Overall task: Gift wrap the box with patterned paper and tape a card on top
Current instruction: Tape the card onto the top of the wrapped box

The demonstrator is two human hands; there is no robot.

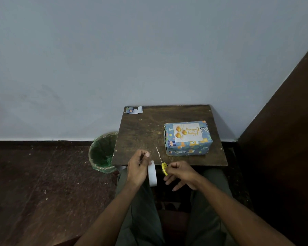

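I hold the tape roll (152,173) in my left hand (138,167), fingers curled round its rim, thumb and forefinger pinched together just above it as if they nip a pulled end; the strip itself is too thin to see. My right hand (180,174) grips the yellow-handled scissors (163,165), blades pointing up and away from my fingertips, seemingly closed or nearly so, though they are too thin for me to be sure.

The wrapped box (188,138) sits on the small table (144,132), well beyond my right fingers and a little to their right. The card (187,132) lies flat on its top face. I cannot tell whether any edge of it is taped down yet.

I judge the step in hand to be cutting a piece of tape for the card. To do it well, I should keep the strip taut between the left fingertips and the roll, bring the blades across it just beside the roll, and cut square. Short pieces suit the card's edges best. I should avoid letting the free end curl back onto my fingers.

Beyond my left fingers, at the table's far corner, lies a paper scrap (134,110). Left of my left hand, a green-lined bin (103,153) stands on the floor. Nothing lies between my hands and the box.
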